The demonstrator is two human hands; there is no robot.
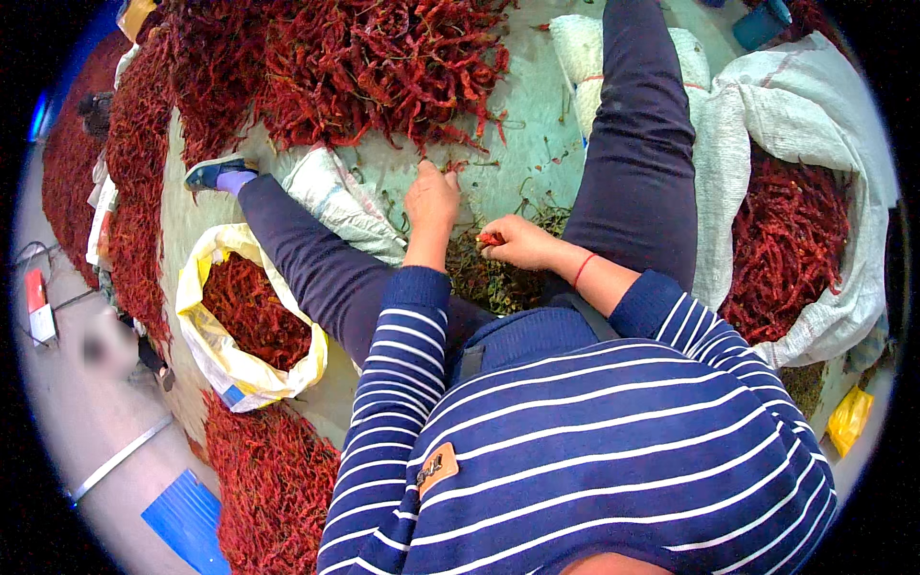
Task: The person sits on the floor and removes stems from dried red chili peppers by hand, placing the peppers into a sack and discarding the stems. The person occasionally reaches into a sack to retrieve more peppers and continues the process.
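My left hand [431, 198] reaches forward, its fingertips at loose dried red chillies by the near edge of a large pile [374, 72]. Whether those fingers grip a chilli I cannot tell. Closer to my body, my right hand [521, 242], with a red string at the wrist, is closed on a dried red chilli [491, 238]. Below both hands, between my legs, lies a heap of greenish-brown stems [503, 284]. Stem bits and chilli fragments are scattered on the pale green floor covering just ahead of it.
At the left stands an open yellow-white bag [190, 323] of red chillies; a large white woven sack [790, 352] of them is at the right. A white sack [338, 198] lies by my left leg. More chilli piles [273, 481] lie left. A blue container [762, 25] stands at upper right.
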